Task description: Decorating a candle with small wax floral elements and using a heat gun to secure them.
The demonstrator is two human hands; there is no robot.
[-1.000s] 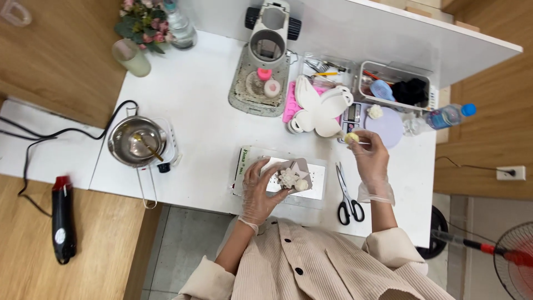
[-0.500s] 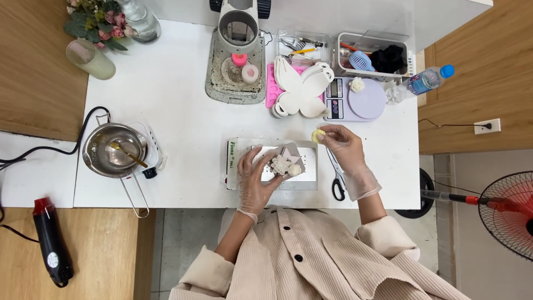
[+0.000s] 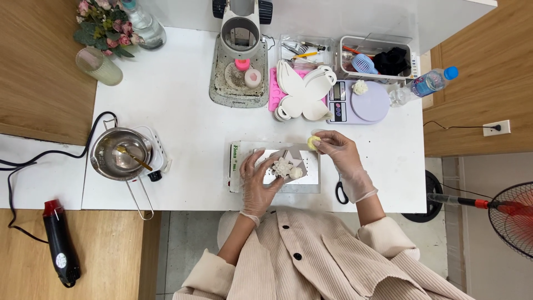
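Meanwhile, both hands meet over the tray [image 3: 311,186], its long axis left-to-right.

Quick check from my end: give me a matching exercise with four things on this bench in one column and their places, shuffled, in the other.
Things:
1. small yellow piece
2. metal pot
3. plastic water bottle
4. black heat gun

Places:
A. lying at the table's right edge, beside the lilac scale
B. on the wooden surface at lower left, off the white table
C. at the fingertips of the right hand
D. at the table's left side, with a spoon in it

Pairs: 1-C, 2-D, 3-A, 4-B
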